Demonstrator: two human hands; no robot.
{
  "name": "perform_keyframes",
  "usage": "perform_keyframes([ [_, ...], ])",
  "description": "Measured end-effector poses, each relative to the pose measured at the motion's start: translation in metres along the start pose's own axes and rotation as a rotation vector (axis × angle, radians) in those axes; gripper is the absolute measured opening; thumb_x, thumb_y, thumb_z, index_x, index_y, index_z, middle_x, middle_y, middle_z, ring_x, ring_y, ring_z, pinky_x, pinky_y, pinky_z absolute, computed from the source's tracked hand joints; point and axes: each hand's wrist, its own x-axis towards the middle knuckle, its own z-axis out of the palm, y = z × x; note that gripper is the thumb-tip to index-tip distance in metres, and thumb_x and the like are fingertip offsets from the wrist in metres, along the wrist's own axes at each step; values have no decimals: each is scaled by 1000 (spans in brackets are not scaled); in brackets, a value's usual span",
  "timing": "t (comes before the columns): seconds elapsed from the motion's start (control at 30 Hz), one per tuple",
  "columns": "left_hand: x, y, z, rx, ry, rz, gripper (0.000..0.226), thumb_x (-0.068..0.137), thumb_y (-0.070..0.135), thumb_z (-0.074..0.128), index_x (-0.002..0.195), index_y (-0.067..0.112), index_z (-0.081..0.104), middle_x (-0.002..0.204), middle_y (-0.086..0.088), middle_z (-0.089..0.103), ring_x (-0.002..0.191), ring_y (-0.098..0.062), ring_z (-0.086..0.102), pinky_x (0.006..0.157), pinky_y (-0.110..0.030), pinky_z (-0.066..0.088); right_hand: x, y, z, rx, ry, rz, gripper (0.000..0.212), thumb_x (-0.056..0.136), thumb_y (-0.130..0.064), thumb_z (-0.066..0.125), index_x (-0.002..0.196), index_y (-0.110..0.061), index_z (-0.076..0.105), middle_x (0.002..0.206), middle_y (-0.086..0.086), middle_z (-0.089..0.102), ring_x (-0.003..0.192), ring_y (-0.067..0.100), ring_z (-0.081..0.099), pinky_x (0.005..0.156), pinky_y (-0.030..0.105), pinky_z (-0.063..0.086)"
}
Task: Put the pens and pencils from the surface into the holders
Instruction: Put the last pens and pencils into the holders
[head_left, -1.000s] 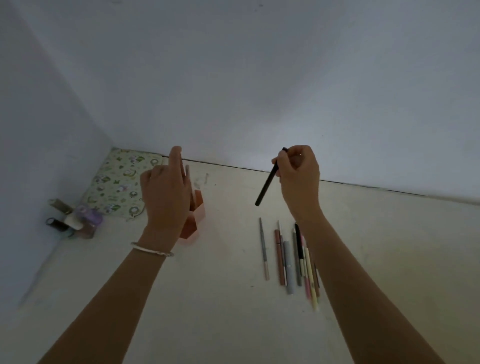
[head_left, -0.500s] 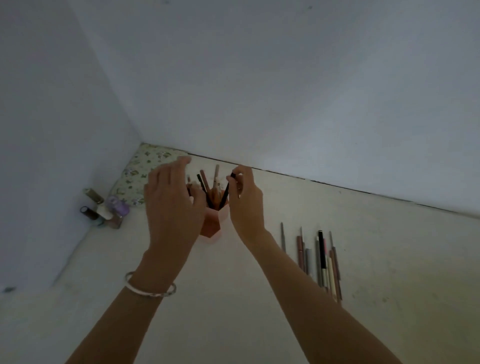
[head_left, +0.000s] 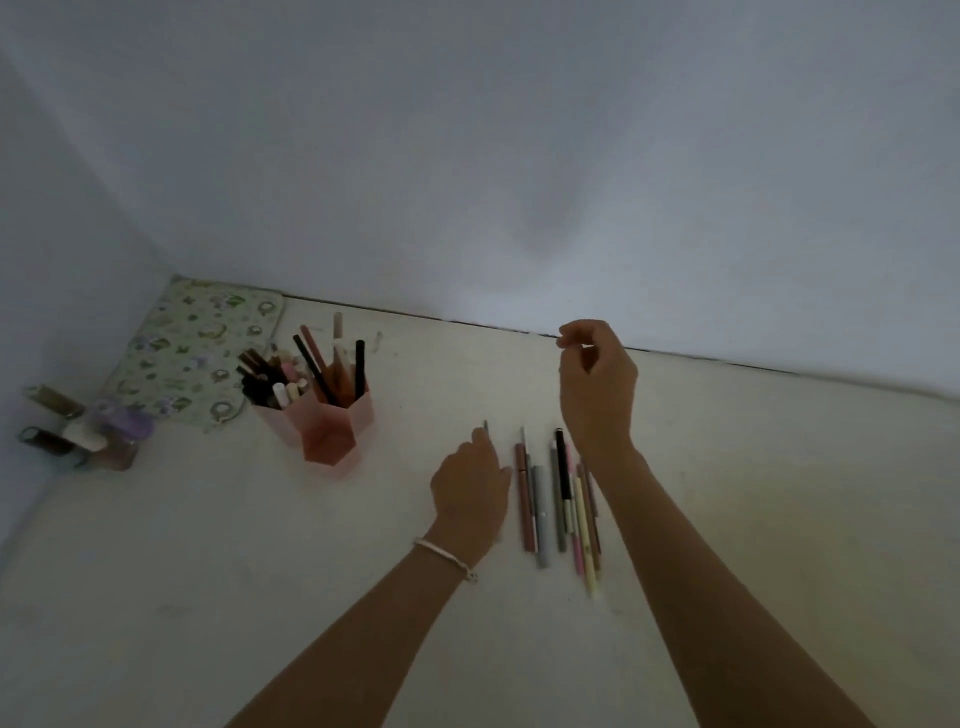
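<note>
Left hand (head_left: 470, 493) is resting palm-down on the surface (head_left: 260, 571), covering a thin grey pencil (head_left: 485, 425). Only the far tip is showing past the fingers, so can't tell if it's pinching or just touching.

Right hand (head_left: 597, 384) is hovering above the far end of the row. Fingers are loosely curled, thumb and forefinger nearly meeting, carrying nothing visible.

Progress, my guess: about half done. Pink holders (head_left: 337, 431) are sitting toward the left corner, packed with pens leaning at a tilt, top ends fanning outward. Loose pens (head_left: 540, 519) are lying flat between the two forearms, side by side, mostly touching, well apart from the holders.

Long axes are running near-to-far, from the person toward the back wall, roughly parallel. Black pen (head_left: 561, 462) is pointing its dark end at the wall. Grey pencil is lying along the same line just left of the row, tip aimed away.
</note>
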Motion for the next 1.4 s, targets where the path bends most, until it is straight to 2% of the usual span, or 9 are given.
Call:
perform_keyframes([
  [0.3,6,2,-15,-186,23,-19,44,90,15,58,129,10,41,109,-12,63,96,-29,64,80,-36,50,-19,54,-19,-322,-173,124,20,90,-5,52,99,-15,66,83,-7,62,62,6,54,58,11,41],
  [0.53,-2,-3,-91,-437,329,107,84,83,9,67,150,31,21,78,6,55,61,-5,57,48,-9,44,-22,69,29,-818,-520,213,12,94,-13,48,87,-7,55,92,9,62,85,26,61,65,26,40],
  [0.63,-8,-7,-105,-457,305,92,95,83,8,66,153,40,10,77,4,55,63,-8,58,57,-17,50,-26,71,37,-836,-528,234,10,90,-7,49,84,-7,57,100,13,65,96,31,65,68,27,42],
  [0.7,-10,-12,-110,-453,292,82,94,83,7,65,153,41,13,77,3,56,66,-11,60,65,-28,56,-22,66,36,-814,-544,244,13,88,-7,49,76,-8,50,94,14,63,95,32,65,67,27,41],
  [0.8,-5,-29,-127,-456,425,71,87,79,7,69,147,37,25,84,5,57,66,-6,61,59,-20,53,6,44,24,-710,-395,267,11,86,-14,51,84,-4,56,93,18,65,90,34,64,68,28,41],
  [0.97,16,-76,-164,-532,729,-19,81,81,4,69,139,36,24,95,6,60,71,-13,67,66,-37,60,47,-24,4,-99,-49,124,10,93,-17,53,98,-8,56,69,-4,56,56,0,55,48,6,37],
  [1.07,26,-90,-163,-372,711,-27,78,83,4,67,140,34,23,91,3,63,71,-18,66,65,-36,57,39,-55,11,197,76,28,21,96,-15,51,116,-14,52,72,1,62,60,7,58,60,13,45],
  [1.23,31,-108,-142,263,657,-24,45,81,15,63,125,13,55,101,-12,68,107,-33,57,90,-44,42,8,-70,43,312,111,-74,12,94,-13,54,104,-19,53,67,-8,59,56,1,52,57,17,42],
  [1.4,16,-121,-154,165,834,-43,56,71,11,59,126,10,55,114,-13,62,116,-35,51,93,-46,38,-26,-63,85,240,-40,-210,12,98,-16,51,107,-24,50,87,-3,67,65,-1,58,58,8,42],
])
